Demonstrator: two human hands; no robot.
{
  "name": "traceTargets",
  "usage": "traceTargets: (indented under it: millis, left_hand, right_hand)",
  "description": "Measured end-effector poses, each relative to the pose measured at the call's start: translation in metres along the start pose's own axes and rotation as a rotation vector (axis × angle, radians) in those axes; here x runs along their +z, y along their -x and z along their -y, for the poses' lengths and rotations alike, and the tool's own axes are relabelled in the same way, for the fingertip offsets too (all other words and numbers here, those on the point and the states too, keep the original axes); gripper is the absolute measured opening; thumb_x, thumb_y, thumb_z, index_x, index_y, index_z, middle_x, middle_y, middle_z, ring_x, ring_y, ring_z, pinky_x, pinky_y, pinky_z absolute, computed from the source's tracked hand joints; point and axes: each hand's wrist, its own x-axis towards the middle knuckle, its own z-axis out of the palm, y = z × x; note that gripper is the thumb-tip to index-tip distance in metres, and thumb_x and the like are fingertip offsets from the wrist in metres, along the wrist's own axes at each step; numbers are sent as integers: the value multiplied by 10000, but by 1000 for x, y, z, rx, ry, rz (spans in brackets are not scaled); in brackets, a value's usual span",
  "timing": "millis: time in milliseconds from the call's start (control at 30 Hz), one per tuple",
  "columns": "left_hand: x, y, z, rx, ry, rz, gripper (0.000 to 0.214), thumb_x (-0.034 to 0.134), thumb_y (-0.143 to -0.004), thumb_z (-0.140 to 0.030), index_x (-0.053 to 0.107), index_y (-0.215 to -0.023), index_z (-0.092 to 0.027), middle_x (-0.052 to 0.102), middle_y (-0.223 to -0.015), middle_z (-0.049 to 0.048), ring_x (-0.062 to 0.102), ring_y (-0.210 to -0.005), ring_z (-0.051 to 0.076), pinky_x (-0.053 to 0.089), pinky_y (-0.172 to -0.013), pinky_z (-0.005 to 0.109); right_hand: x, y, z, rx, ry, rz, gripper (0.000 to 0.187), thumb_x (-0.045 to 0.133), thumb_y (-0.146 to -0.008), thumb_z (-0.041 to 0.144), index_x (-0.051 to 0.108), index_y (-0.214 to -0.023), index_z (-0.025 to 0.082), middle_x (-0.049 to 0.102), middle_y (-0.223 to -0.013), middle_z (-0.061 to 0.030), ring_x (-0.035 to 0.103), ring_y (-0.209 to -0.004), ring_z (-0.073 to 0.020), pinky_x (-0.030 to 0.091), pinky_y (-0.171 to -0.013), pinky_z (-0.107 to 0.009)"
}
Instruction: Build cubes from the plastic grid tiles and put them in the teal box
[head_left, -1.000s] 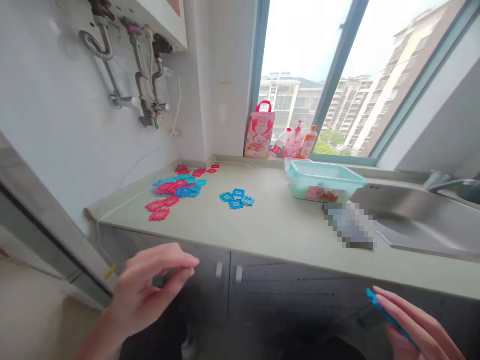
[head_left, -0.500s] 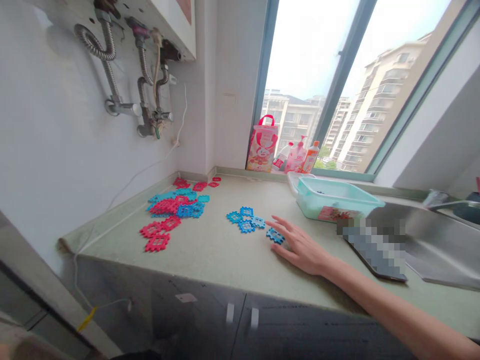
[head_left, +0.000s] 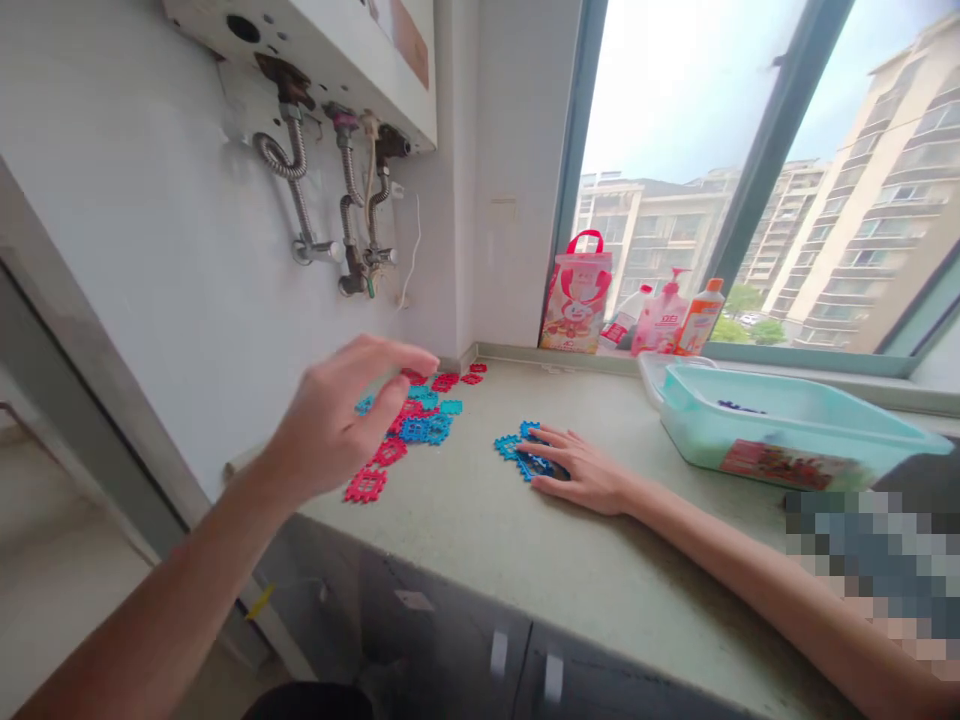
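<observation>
The right hand (head_left: 581,470) lies flat on the counter (head_left: 480,540), to the left of the teal plastic tub (head_left: 697,440), and its fingers (head_left: 546,436) are stretched out and open, pressing on a small cluster of blue interlocking tiles (head_left: 516,450) without closing around any of them. The left hand (head_left: 337,420) hangs in the air, further to the left of the tub. Its fingers (head_left: 409,355) are loosely bent and parted, and it seems to hold nothing. Below and behind this hand, still further from the tub and close to the wall, lies the bigger pile of red and blue tiles (head_left: 420,420). One red tile (head_left: 365,485) lies a little apart at the near edge of that pile. I judge the tiles to be thin, light and stiff plastic, with toothed edges and open windows in the middle. Such a piece lies very flat on the smooth counter, so it is probably hard to lift from above. It will slide easily under a flat finger, and the best hold is likely a pinch on two opposite toothed edges, or a fingertip hooked in one of the windows. Joined pieces may come apart if they are lifted by one corner. Behind the tub, at the window, stand a pink bag (head_left: 577,290) and some bottles (head_left: 679,315).
</observation>
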Motion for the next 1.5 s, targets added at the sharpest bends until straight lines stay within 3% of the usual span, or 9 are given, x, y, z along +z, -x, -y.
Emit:
traceTargets:
  millis: [167, 300, 467, 667, 767, 900, 1067, 1333, 1500]
  left_hand:
    - [81, 13, 23, -43, -270, 474, 473, 468, -1060, -430, 682, -1418, -208, 637, -1512, 145, 465, -1500, 367, 196, -1281, 640]
    - [120, 37, 5, -44, -197, 558, 723, 388, -1049, -694, 559, -1561, -213, 541, -1610, 160, 423, -1538, 361, 38, -1312, 622]
    - [115, 31, -1, 29, -36, 567, 696, 302, -1083, -662, 415, -1655, -282, 375, -1730, 77, 324, -1605, 273, 118, -1329, 515]
    - [106, 32, 80, -208, -140, 504, 610, 373, -1071, -514, 492, -1605, -245, 486, -1663, 104, 441, -1533, 295, 172, -1306, 569]
    - [109, 41, 108, -253, -156, 498, 638, 404, -1051, -542, 493, -1604, -238, 457, -1679, 124, 416, -1545, 312, 177, -1297, 595]
    - [114, 49, 117, -292, -172, 494, 637, 468, -1024, -536, 501, -1596, -258, 366, -1729, 127, 337, -1591, 320, 206, -1287, 622]
    - [114, 54, 120, -336, -191, 521, 614, 502, -1013, -516, 532, -1579, -278, 332, -1742, 140, 279, -1620, 327, 183, -1290, 641]
    - [107, 53, 125, -338, -191, 457, 593, 469, -1018, -532, 588, -1538, -273, 364, -1725, 149, 301, -1607, 365, 184, -1268, 696]
    - [110, 9, 108, -212, -199, 263, 518, 431, -1022, -452, 691, -1394, -203, 603, -1552, 123, 532, -1445, 302, 374, -1227, 469]
  right_hand:
    - [5, -4, -7, 20, 14, -86, 648, 546, -1020, 663, 600, -1542, 282, 469, -1663, -146, 406, -1557, -374, 317, -1268, -633]
    - [6, -3, -9, 6, 8, -129, 621, 558, -1020, 644, 620, -1517, 276, 521, -1626, -136, 444, -1534, -359, 350, -1258, -619]
    - [5, 4, -9, 28, 64, -181, 610, 484, -1057, 628, 549, -1567, 299, 485, -1653, -134, 419, -1548, -360, 290, -1257, -691]
    - [-2, 0, 31, -203, 223, -214, 500, 537, -1048, 429, 585, -1524, 283, 576, -1576, -126, 468, -1507, -351, 205, -1292, -668]
    - [7, -32, 71, -314, 198, -151, 561, 556, -1027, 434, 548, -1554, 241, 566, -1582, -149, 453, -1516, -353, 216, -1291, -648]
    - [31, -104, 113, -364, 162, -139, 637, 567, -1016, 431, 484, -1586, 160, 472, -1650, -197, 421, -1538, -360, 277, -1269, -631]
    - [45, -158, 122, -333, 130, -55, 511, 526, -1047, 453, 592, -1477, 185, 608, -1542, -151, 423, -1539, -356, 259, -1251, -685]
    - [19, -85, 73, -169, 107, -22, 637, 536, -1035, 598, 567, -1529, 197, 572, -1576, -162, 476, -1491, -409, 300, -1229, -721]
    - [5, -32, 54, -117, 108, 22, 705, 504, -1048, 623, 494, -1607, 194, 491, -1643, -168, 396, -1553, -411, 289, -1264, -680]
